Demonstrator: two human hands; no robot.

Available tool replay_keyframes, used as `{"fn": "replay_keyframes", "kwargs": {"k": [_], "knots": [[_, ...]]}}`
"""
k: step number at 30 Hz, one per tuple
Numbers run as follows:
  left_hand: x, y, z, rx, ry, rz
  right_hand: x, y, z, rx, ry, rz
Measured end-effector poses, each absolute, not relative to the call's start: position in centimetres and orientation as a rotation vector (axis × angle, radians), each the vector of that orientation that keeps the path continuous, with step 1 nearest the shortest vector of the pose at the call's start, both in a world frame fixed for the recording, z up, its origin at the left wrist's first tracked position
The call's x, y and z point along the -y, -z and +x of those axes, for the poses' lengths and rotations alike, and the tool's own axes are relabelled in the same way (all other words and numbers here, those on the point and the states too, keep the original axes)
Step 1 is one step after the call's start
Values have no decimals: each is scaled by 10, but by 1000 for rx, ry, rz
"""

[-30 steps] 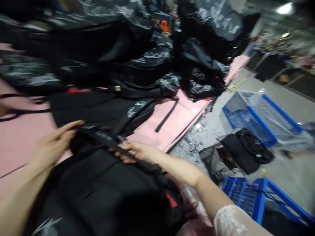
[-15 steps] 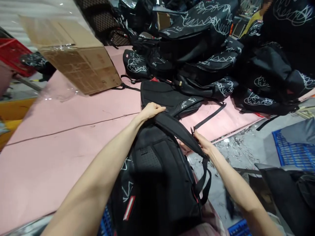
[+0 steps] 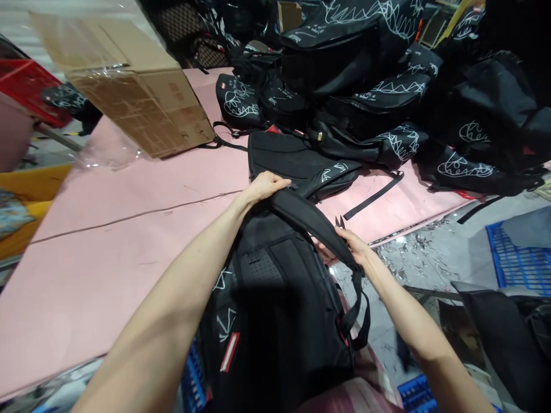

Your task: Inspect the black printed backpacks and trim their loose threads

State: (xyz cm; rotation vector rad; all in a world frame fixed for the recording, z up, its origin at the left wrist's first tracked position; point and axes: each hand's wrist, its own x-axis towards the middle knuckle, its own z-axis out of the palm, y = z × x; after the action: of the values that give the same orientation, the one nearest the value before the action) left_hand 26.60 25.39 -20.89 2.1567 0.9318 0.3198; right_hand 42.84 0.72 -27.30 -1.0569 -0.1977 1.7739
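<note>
Black strap (image 3: 310, 221) gripped between left hand (image 3: 264, 186), right hand (image 3: 352, 246).

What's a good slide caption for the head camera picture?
Left hand and right hand hold the shoulder strap of a black backpack at a pink table, more backpacks piled behind.
</note>
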Motion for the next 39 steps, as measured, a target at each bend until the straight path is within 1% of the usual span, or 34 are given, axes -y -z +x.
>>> {"fn": "replay_keyframes", "kwargs": {"k": [5,6,8,10,12,14,18,20,22,23,25,27,28,32,35,39], "knots": [[-253,212,267,-978,-358,2235,-7,282,428,122,-1790,-985],[-249,213,265,-980,-436,2254,-6,282,428,115,-1780,-977],[-234,216,257,-1045,-735,2236,-4,281,427,105,-1766,-978],[-208,219,246,-1205,-1061,2066,-3,277,426,103,-1755,-984],[-174,223,234,-1364,-1191,1790,-1,273,422,105,-1729,-979],[-140,227,228,-1352,-1069,1519,1,268,416,119,-1718,-972],[-101,224,235,-990,-598,1036,8,259,399,229,-1757,-1016],[-98,220,241,-960,-533,928,14,252,396,402,-1691,-1140],[-100,218,243,-1047,-584,955,21,243,398,701,-1442,-1414],[-101,218,243,-1094,-614,1004,25,237,400,873,-1228,-1586],[-102,220,241,-1166,-647,1120,31,224,402,1181,-698,-1872],[-101,224,240,-1207,-648,1207,36,210,399,1429,-268,-1977],[-100,225,239,-1223,-643,1234,36,205,396,1552,-134,-1969],[-96,228,242,-1271,-639,1296,27,194,377,1991,136,-1834],[-96,230,243,-1265,-645,1317,16,197,370,2067,297,-1834],[-97,236,243,-1258,-646,1352,9,199,369,2100,367,-1878]]}}
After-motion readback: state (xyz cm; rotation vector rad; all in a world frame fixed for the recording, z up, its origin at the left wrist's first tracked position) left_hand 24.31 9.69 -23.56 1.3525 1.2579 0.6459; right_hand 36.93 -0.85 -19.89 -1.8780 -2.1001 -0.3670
